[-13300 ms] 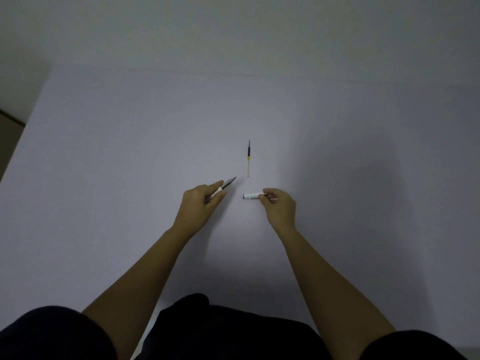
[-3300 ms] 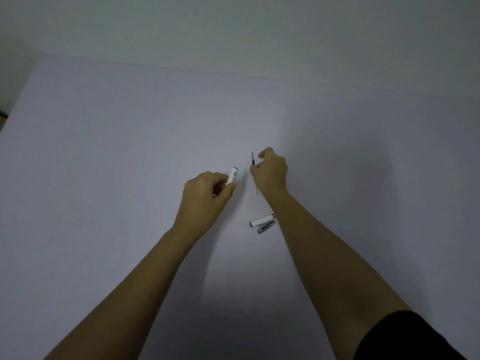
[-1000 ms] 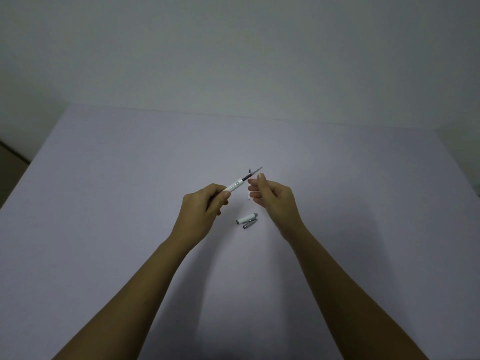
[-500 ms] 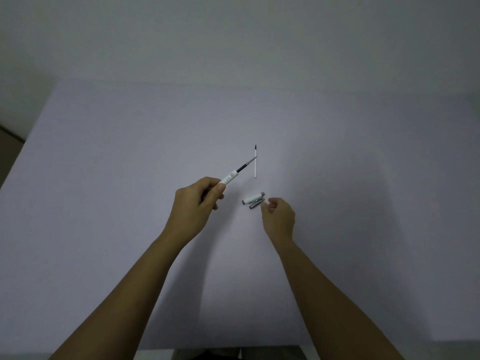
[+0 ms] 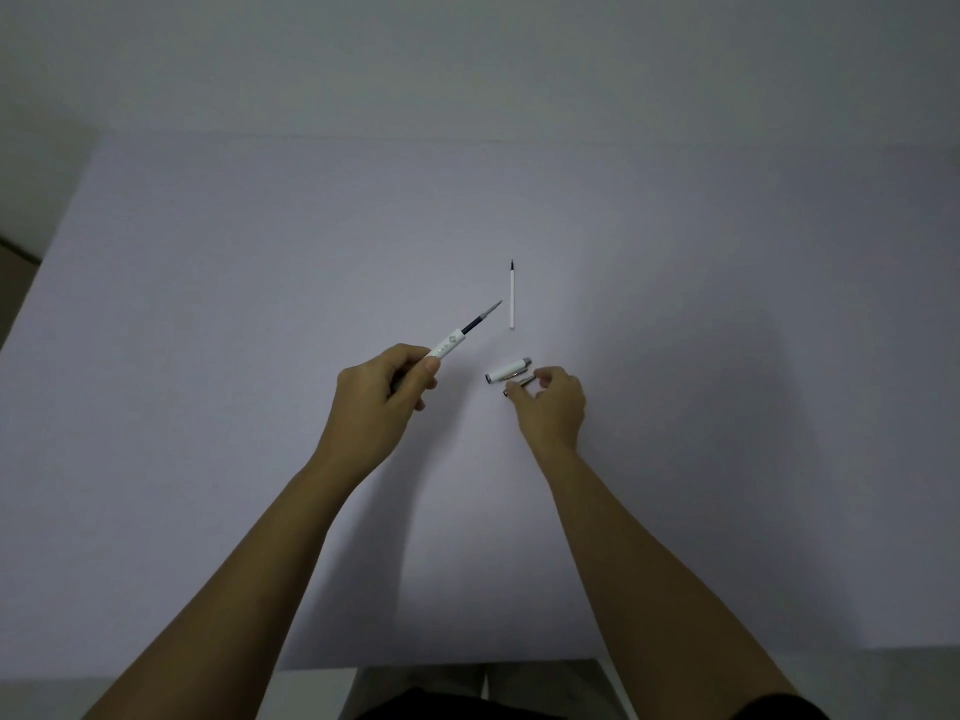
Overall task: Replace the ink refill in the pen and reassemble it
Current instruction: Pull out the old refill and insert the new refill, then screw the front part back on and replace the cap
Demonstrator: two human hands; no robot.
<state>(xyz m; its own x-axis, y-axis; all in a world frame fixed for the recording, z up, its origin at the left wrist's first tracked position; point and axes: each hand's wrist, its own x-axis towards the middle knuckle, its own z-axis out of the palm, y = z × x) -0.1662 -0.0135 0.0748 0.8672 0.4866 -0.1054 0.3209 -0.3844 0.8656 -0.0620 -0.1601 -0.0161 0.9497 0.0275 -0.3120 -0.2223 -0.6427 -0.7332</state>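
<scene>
White barrel (image 5: pixel 448 347) with the new refill stays gripped in my left hand (image 5: pixel 382 394), while my right hand (image 5: pixel 550 405) pinches the metal tip cone (image 5: pixel 521 384), which I should thread on straight.

My broad, pale lavender tabletop (image 5: pixel 260 459) stretches in dim light to a plain grey-white wall (image 5: pixel 467 59), with a strip of darker brown floor (image 5: pixel 15 272) at far left.

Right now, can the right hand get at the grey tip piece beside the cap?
Probably yes: the right hand has its fingertips at the grey tip piece, beside the white cap, with nothing between.
</scene>
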